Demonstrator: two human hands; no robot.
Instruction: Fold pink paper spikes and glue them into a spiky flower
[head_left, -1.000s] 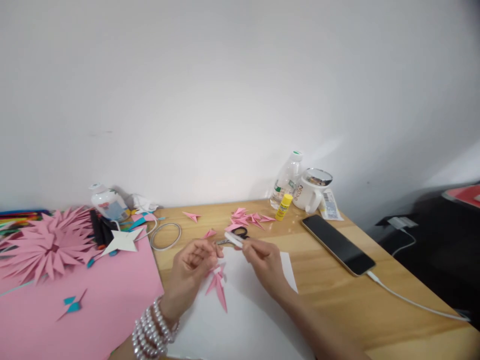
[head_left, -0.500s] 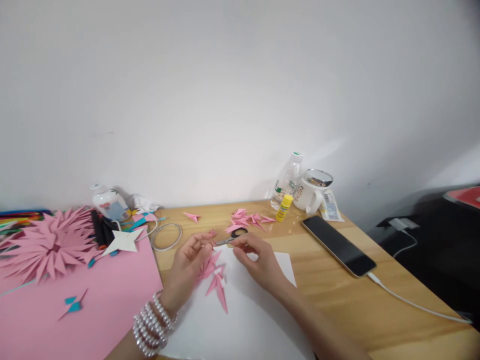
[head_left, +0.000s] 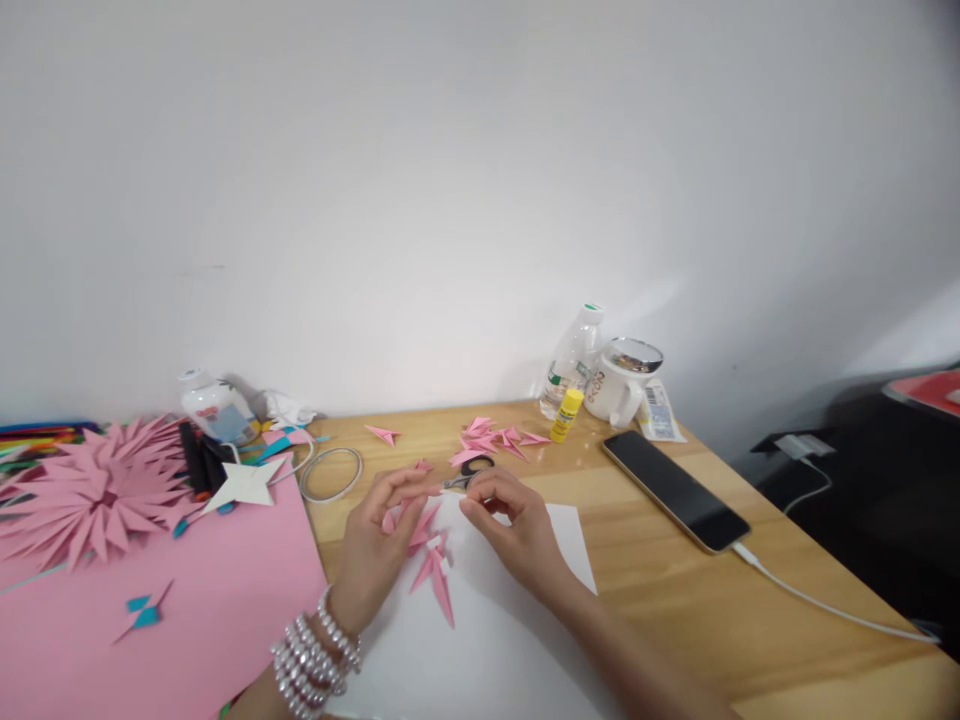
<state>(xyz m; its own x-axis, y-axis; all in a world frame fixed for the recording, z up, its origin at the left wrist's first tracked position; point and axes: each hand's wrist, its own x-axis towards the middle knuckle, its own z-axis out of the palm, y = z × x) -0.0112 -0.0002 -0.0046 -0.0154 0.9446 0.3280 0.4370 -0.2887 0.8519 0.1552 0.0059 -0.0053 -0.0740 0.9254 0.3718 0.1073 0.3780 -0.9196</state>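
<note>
My left hand (head_left: 376, 548), with a pearl bracelet (head_left: 315, 662) at its wrist, hovers over the white paper (head_left: 495, 640). Its fingers stretch forward, the thumb a little apart from them. Partly beneath it lie pink folded paper pieces (head_left: 435, 580), pointed like petals, with small white bits on them. Opposite, my right hand (head_left: 517, 525) is closed in a pinch; whatever its fingertips hold is too small to make out. Just beyond both hands lie black-handled scissors (head_left: 477, 466), partly hidden by the right fingers.
More pink folded pieces (head_left: 487, 440) lie at the back beside a yellow glue stick (head_left: 568, 416). Behind stand a plastic bottle (head_left: 566, 375) and a white mug (head_left: 616, 392). A phone (head_left: 675, 490) charges at right. Leftward are a large pink paper flower (head_left: 97, 500) and pink sheet (head_left: 247, 620).
My left thumb and fingers have parted slightly, and the hand has shifted a little. My right fingers have curled in more. The pink pieces on the white paper stay put.
</note>
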